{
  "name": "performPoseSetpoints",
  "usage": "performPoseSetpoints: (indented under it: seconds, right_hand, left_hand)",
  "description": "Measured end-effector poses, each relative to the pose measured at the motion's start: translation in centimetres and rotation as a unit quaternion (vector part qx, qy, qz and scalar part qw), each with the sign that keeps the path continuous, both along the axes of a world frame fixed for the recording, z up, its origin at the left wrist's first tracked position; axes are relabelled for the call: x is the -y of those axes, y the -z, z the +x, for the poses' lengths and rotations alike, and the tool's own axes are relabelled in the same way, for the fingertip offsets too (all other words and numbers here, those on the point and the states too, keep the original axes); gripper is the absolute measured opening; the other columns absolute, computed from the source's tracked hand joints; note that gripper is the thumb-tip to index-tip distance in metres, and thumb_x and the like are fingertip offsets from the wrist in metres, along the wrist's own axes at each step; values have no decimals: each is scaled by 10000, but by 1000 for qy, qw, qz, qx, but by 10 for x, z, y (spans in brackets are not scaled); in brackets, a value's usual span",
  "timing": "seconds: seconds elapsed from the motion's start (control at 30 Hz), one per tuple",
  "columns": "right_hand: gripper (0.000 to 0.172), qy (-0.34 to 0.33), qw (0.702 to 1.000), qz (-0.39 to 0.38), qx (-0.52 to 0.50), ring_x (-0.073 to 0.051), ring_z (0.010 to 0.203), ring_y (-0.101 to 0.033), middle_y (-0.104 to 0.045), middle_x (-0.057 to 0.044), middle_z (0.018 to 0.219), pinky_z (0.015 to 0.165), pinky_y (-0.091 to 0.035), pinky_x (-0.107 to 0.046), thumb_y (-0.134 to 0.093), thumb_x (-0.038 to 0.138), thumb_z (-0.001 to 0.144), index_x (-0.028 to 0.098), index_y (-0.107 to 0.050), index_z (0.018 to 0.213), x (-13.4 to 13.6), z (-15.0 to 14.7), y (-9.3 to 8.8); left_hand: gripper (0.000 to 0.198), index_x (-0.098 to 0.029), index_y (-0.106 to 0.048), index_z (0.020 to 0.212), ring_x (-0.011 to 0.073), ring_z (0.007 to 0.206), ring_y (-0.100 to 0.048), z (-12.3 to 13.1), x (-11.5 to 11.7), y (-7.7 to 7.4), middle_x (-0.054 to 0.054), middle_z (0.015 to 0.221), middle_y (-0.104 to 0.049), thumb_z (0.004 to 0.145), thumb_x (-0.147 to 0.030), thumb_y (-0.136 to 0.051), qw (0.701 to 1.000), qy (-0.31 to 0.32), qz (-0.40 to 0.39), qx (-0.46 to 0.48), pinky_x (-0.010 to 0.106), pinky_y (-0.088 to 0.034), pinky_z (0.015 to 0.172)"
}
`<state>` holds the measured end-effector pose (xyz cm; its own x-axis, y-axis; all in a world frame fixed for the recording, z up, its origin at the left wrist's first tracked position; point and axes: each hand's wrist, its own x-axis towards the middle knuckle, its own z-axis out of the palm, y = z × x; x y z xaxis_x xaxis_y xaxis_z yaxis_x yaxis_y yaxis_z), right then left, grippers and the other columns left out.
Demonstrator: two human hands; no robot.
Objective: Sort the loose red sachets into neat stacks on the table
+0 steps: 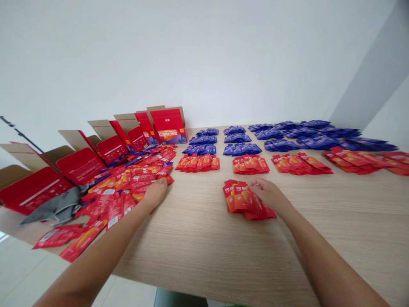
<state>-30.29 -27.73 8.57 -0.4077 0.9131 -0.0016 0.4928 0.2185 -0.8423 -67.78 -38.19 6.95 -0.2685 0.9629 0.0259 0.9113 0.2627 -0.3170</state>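
Small stack of red sachets (238, 200): lying flat on the worktop (198, 243), slightly fanned, front of centre. Long axis of its upper sachets runs roughly away from the person.

Key relation: stack lies directly to the left of the right hand's fingers, in contact at its upper right edge. Right hand (266, 194) is the nearer; left hand (156, 192) well apart, across bare wood. Right fingers bent and close together; whether they pinch a sachet, cannot tell. Left fingers curled over the right edge of a loose red heap (140, 170), sachets there at mixed angles; tips hidden, grip cannot be told.

Beyond the stack: a row of red stacks (251, 165), then blue stacks (241, 149) in rows toward the wall (223, 64). Left of the heap: open red boxes (81, 166), with a grey cloth (62, 204) in front.
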Motion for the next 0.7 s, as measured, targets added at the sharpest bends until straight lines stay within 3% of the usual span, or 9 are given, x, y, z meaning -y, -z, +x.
performPoseSetpoints:
  seconds: [0.17, 0.3, 0.43, 0.6, 0.7]
  right_hand:
    - [93, -2, 999, 13, -33, -117, 375, -423, -464, 83, 424, 430, -310, -240, -449, 244, 728, 217, -536, 745, 3, -1, -1]
    - [108, -9, 998, 19, -58, -121, 375, -434, -465, 85, 424, 432, -309, -246, -441, 259, 731, 223, -537, 762, 4, -1, -1]
    - [112, -4, 997, 9, -75, -127, 369, -433, -452, 88, 418, 427, -301, -252, -444, 271, 733, 229, -532, 787, 7, -1, -3]
    - [131, -26, 997, 17, -75, -137, 395, -463, -491, 70, 445, 465, -348, -263, -438, 305, 772, 225, -531, 818, 16, -6, -5]
    - [144, -54, 996, 32, -67, -143, 405, -476, -497, 69, 449, 490, -368, -269, -440, 319, 800, 225, -536, 852, 22, -11, -3]
  left_hand:
    - [312, -103, -585, 1034, 217, 997, -618, -1, -1, 0, 170, 1076, -646, 866, -42, -330, 1000, 16, -9, 5, 319, -467, 865]
    - [302, -94, -589, 1015, 234, 964, -625, 12, 6, -5, 176, 1036, -652, 860, -47, -334, 1000, 19, -15, 8, 341, -487, 822]
    - [269, -100, -606, 981, 250, 923, -632, 52, 31, -6, 169, 1004, -652, 868, -111, -362, 998, 46, -31, 25, 358, -499, 792]
    - [258, -132, -631, 935, 251, 928, -622, 109, 76, -4, 143, 947, -650, 887, -180, -382, 978, 169, -21, 117, 367, -495, 825]
    - [263, -156, -614, 930, 256, 966, -599, 118, 82, -4, 126, 981, -641, 907, -340, -428, 971, 151, 28, 184, 385, -482, 867]
